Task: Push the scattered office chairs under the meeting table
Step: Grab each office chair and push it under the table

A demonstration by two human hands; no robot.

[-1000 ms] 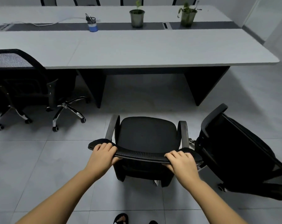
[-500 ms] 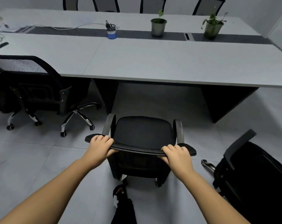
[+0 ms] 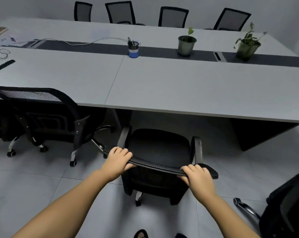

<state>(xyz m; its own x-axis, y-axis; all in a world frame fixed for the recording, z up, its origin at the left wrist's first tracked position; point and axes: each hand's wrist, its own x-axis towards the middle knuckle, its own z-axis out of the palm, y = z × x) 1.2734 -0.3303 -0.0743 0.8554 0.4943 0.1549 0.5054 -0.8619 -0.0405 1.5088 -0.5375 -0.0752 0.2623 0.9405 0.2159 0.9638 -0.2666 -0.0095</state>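
Observation:
A black office chair [image 3: 159, 148] with grey armrests faces the long grey meeting table [image 3: 179, 90], its seat front close to the table's near edge. My left hand [image 3: 117, 160] grips the left end of the chair's backrest top. My right hand [image 3: 197, 176] grips the right end of the same backrest. A second black mesh chair [image 3: 42, 115] stands to the left, tucked against the table's edge. A third black chair [image 3: 286, 208] sits at the lower right, away from the table.
On the table stand a blue pen cup [image 3: 133, 48], two potted plants [image 3: 186, 42] [image 3: 247, 46], cables and a black remote [image 3: 3, 65]. Several chairs [image 3: 172, 17] line the far side. A dark table leg panel [image 3: 258, 136] stands right of the chair. My feet show at the bottom edge.
Both hands have kept their grip while the chair rolled forward toward the table; its seat front now nears the table edge. The chair on the right has fallen further behind.

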